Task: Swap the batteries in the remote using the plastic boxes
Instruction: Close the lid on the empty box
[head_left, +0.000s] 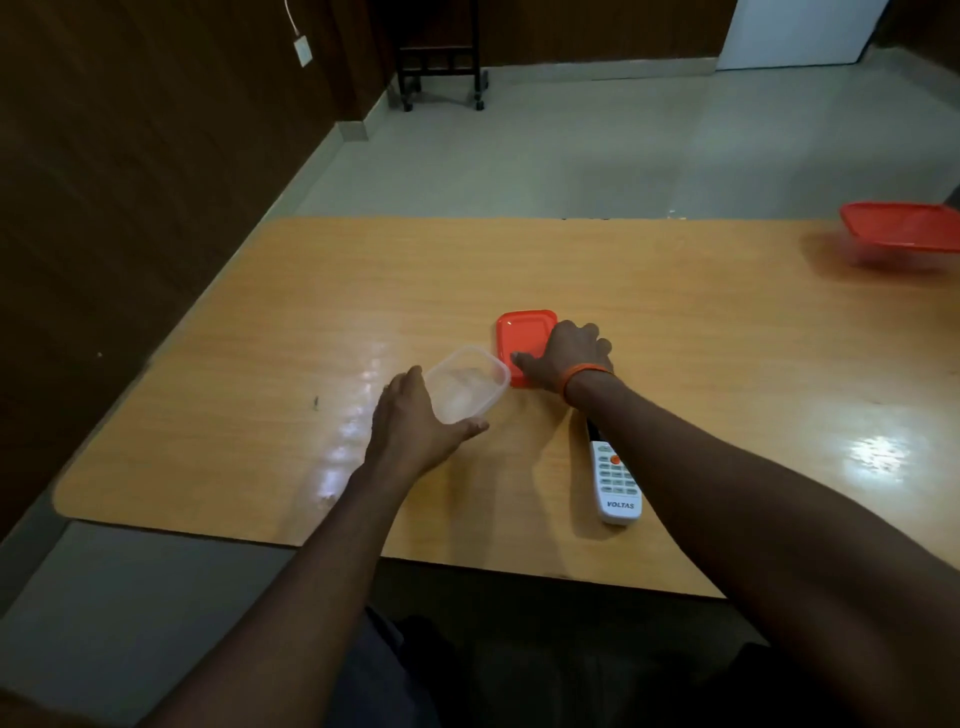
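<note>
So the left hand (415, 415) cups the clear box (466, 383), the right hand (563, 356) lies flat on the orange lid (522, 338). The remote (615, 486) sits near the table's (260, 364) front edge, under the right forearm, long axis pointing away, right hand closer.

A clear plastic box (466, 385) sits lidless and tilted at frame centre. Its orange lid (522, 340) lies flat just to the right. A white remote (614, 483), buttons up, lies lower right of centre. A second, orange-lidded box (903, 235) rests at the right edge.
</note>
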